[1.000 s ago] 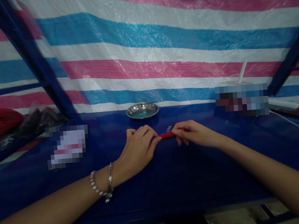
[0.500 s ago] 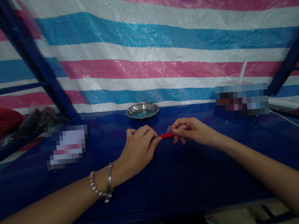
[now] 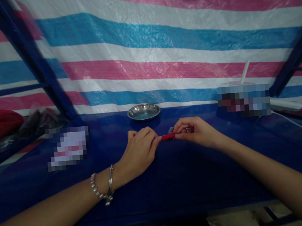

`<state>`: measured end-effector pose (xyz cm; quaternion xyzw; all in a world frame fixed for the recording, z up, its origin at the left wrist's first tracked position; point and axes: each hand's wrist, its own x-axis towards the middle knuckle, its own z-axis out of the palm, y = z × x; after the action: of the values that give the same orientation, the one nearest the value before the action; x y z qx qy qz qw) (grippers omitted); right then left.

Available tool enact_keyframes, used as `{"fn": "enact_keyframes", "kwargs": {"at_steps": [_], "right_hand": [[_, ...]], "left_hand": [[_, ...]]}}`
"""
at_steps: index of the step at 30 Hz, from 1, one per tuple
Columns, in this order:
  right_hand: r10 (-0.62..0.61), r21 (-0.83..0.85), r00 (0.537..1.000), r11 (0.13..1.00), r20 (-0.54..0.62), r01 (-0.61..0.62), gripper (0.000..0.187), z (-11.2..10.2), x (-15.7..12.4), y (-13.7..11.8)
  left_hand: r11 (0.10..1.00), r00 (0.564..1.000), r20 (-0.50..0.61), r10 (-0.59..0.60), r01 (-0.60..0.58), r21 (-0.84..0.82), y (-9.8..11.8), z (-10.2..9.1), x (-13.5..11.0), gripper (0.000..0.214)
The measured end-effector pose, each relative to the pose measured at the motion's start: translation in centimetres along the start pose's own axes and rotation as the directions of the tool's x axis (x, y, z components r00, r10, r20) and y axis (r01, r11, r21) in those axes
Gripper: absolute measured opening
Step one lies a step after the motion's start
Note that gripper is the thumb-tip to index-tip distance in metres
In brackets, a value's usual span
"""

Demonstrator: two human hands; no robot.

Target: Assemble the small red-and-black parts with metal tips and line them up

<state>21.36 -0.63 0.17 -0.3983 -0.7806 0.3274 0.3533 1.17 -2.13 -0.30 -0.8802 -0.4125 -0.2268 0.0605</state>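
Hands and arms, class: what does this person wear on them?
Both arms are bare, without sleeves; neither the left hand nor the right hand is gloved. The left wrist carries a silver beaded bracelet and a thin metal bangle. The right wrist shows nothing.

Steel dish point(image 3: 143, 112) by striped tarp point(image 3: 161, 49), blue table point(image 3: 172, 181)

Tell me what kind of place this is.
Probably a makeshift workshop stall. A striped plastic tarpaulin hangs as the back wall on a blue metal frame. The bench is covered in blue sheeting, with a steel dish on it. The left hand and right hand pinch a small red part.
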Motion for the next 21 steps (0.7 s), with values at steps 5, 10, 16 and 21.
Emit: {"fn": "enact_keyframes", "kwargs": {"at_steps": [5,10,16,21], "right_hand": [[-0.105,-0.150,0.994,0.984,-0.022,0.101,0.009,0.0,-0.3,-0.1],[-0.202,-0.318,0.979,0.930,-0.019,0.185,0.008,-0.2,-0.5,-0.2],[-0.158,-0.466,0.987,0.876,-0.037,0.123,0.011,-0.7,-0.5,-0.3],[-0.035,-0.584,0.995,0.811,-0.094,-0.026,0.014,-1.5,-0.3,0.1]], "left_hand": [[0.996,0.999,0.021,-0.032,0.033,-0.079,0.0,-0.1,0.1,0.034],[0.985,0.996,0.035,-0.078,0.083,-0.148,0.2,-0.4,0.1,0.039],[0.996,0.998,0.033,-0.051,0.054,-0.074,0.0,-0.1,0.2,0.033],[0.999,0.998,0.058,-0.031,0.032,-0.007,-0.3,0.4,0.0,0.022]]}}
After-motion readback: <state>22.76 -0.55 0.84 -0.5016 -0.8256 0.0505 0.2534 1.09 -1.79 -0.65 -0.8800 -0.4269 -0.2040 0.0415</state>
